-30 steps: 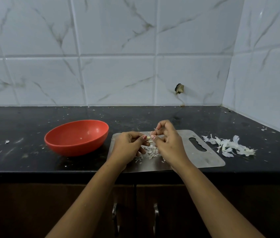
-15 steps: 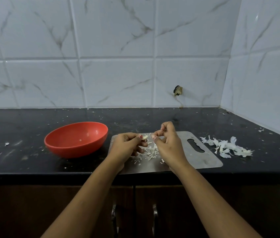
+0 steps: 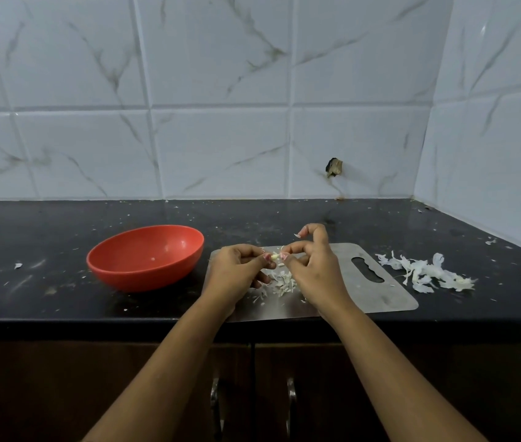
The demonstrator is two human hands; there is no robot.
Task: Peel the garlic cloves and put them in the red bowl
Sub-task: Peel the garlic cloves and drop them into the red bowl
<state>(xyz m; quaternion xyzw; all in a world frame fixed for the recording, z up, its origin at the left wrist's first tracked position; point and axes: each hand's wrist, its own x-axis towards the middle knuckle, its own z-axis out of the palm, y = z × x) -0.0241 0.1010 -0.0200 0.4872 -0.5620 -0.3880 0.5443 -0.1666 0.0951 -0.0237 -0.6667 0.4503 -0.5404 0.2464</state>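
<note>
- Left hand (image 3: 236,273) and right hand (image 3: 315,274) share a tight grip, pinching one garlic clove (image 3: 274,256) just above the metal board (image 3: 380,298).
- Red bowl (image 3: 138,279) waits just left, on the dark surface (image 3: 29,237).
- Peel pile (image 3: 425,274) lies right.

The red bowl (image 3: 138,275) at middle left looks like smooth, glossy plastic. The board (image 3: 377,298) right of it is dull brushed metal, on a dark polished stone desk (image 3: 284,218). Glossy marbled tiles (image 3: 220,148) fill the upper frame; papery skins (image 3: 425,274) lie at right.
</note>
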